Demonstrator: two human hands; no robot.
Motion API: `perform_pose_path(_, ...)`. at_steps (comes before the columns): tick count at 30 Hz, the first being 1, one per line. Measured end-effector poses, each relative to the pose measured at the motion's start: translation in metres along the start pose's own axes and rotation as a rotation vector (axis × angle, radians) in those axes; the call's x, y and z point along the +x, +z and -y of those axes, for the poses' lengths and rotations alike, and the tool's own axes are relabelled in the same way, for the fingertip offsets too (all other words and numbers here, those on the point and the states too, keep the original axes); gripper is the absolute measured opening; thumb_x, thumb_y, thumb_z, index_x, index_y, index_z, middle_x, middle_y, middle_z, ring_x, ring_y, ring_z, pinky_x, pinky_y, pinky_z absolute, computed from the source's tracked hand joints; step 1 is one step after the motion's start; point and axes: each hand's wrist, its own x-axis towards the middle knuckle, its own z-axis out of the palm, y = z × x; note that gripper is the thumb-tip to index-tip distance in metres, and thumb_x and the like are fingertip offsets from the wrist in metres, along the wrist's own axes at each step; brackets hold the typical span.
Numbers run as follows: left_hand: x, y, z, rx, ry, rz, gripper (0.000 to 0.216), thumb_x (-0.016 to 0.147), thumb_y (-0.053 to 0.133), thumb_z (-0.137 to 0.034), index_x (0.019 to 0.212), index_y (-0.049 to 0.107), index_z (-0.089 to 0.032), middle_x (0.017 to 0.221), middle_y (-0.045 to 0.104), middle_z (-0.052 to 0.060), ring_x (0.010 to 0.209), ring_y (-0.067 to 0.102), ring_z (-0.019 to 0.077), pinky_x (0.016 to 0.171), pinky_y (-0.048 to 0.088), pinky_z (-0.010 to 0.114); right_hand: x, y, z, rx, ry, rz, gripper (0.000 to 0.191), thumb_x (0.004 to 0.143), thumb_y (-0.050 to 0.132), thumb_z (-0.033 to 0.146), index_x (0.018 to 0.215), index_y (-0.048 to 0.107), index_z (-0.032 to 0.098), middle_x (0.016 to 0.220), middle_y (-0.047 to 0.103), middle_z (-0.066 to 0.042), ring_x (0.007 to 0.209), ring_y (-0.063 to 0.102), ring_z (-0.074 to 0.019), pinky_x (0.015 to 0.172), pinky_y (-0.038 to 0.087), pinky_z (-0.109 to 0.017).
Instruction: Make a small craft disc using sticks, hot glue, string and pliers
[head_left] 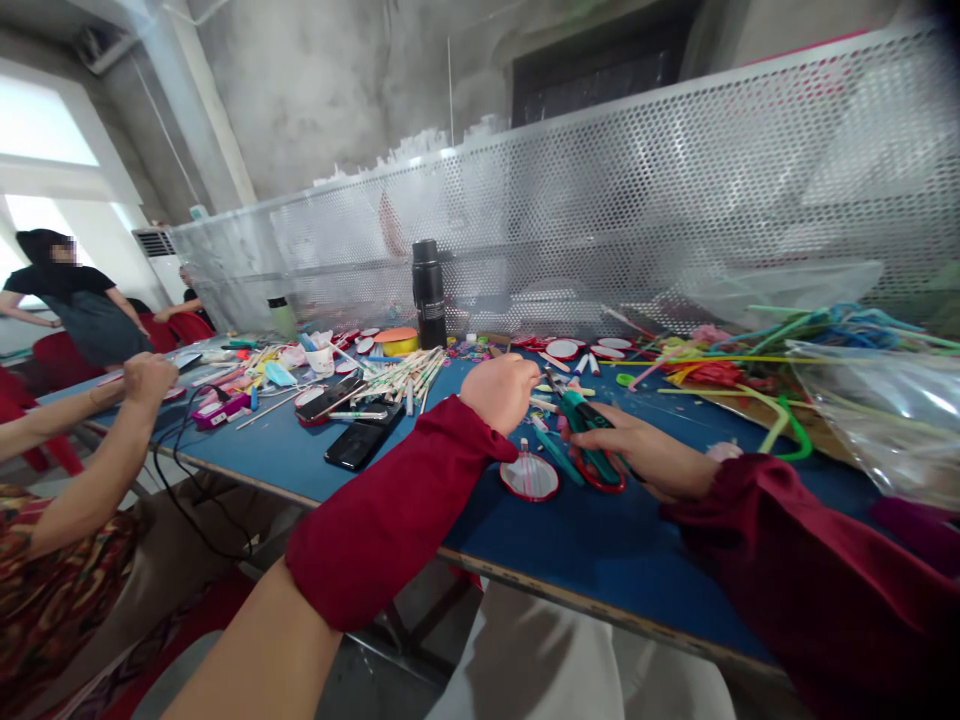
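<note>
My right hand (626,440) grips a pair of pliers (576,408) with teal and black handles. Its metal jaws point up and left, close to the fingertips of my left hand (499,390). The left fingers are pinched together, and whatever is between them is too small to make out. Below the hands, a white round disc with a red rim (529,477) lies on the blue table (450,500). Under the pliers, against my right hand, a red handle loop (606,487) shows, its other end hidden.
A black bottle (428,295) stands behind a pile of pale sticks (405,378). Left of me lie a black phone (360,440) and another person's hand (148,382). Coloured strips (840,330) and a clear plastic bag (885,420) cover the right. A perforated metal screen (637,210) borders the back.
</note>
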Motion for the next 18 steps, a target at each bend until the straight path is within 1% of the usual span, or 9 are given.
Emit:
perform_pose_path(3,0.0002,0.0003,0.0006,-0.011,-0.004,0.007,0.027,0.105,0.054,-0.022,0.09,0.075,-0.014,0.101,0.072,0.017,0.099,0.066,0.0323,0.092,0.055,0.047,0.0009,-0.002,-0.0014,-0.06,-0.034,0.01,0.034,0.063,0.076,0.038,0.092,0.063,0.025,0.075,0.069,-0.001,0.068,0.065,-0.0206,0.059,0.052,-0.031)
perform_pose_path(5,-0.0002,0.0008,0.0007,-0.045,-0.013,-0.001,0.027,0.105,0.055,-0.024,0.088,0.074,-0.016,0.1,0.072,0.016,0.099,0.066,0.0328,0.092,0.055,0.048,0.0008,-0.0028,-0.0022,-0.107,-0.066,0.013,0.032,0.065,0.073,0.04,0.092,0.063,0.025,0.075,0.068,0.0,0.067,0.064,-0.0198,0.06,0.052,-0.031)
perform_pose_path(9,-0.001,0.001,0.0005,-0.077,-0.023,-0.024,0.027,0.105,0.054,-0.024,0.085,0.073,-0.021,0.099,0.072,0.013,0.098,0.065,0.0322,0.092,0.055,0.048,0.0004,-0.0014,-0.0023,-0.161,-0.073,-0.007,0.032,0.068,0.07,0.043,0.094,0.061,0.026,0.072,0.064,0.002,0.061,0.058,-0.0163,0.054,0.044,-0.027)
perform_pose_path(12,-0.0006,0.0006,-0.0001,-0.032,-0.019,-0.01,0.029,0.105,0.053,-0.025,0.087,0.075,-0.02,0.1,0.073,0.013,0.099,0.067,0.0324,0.092,0.055,0.048,-0.0002,0.0015,-0.0014,-0.182,-0.069,-0.044,0.034,0.068,0.072,0.044,0.093,0.058,0.026,0.066,0.059,0.004,0.055,0.053,-0.0143,0.05,0.04,-0.027)
perform_pose_path(15,-0.0002,0.0006,-0.0014,0.013,-0.025,0.02,0.028,0.105,0.054,-0.026,0.092,0.078,-0.018,0.102,0.074,0.015,0.1,0.069,0.0328,0.091,0.056,0.047,-0.0008,0.0026,-0.0016,-0.196,-0.091,-0.014,0.035,0.069,0.073,0.043,0.092,0.054,0.025,0.061,0.055,0.006,0.051,0.051,-0.0134,0.049,0.041,-0.027)
perform_pose_path(18,-0.0008,0.001,-0.003,0.053,-0.036,0.024,0.027,0.105,0.054,-0.025,0.098,0.079,-0.019,0.105,0.076,0.013,0.103,0.07,0.0303,0.093,0.057,0.043,-0.0001,0.0012,-0.0035,-0.215,-0.09,0.002,0.039,0.069,0.075,0.045,0.094,0.053,0.025,0.057,0.055,0.007,0.048,0.05,-0.0137,0.047,0.039,-0.028)
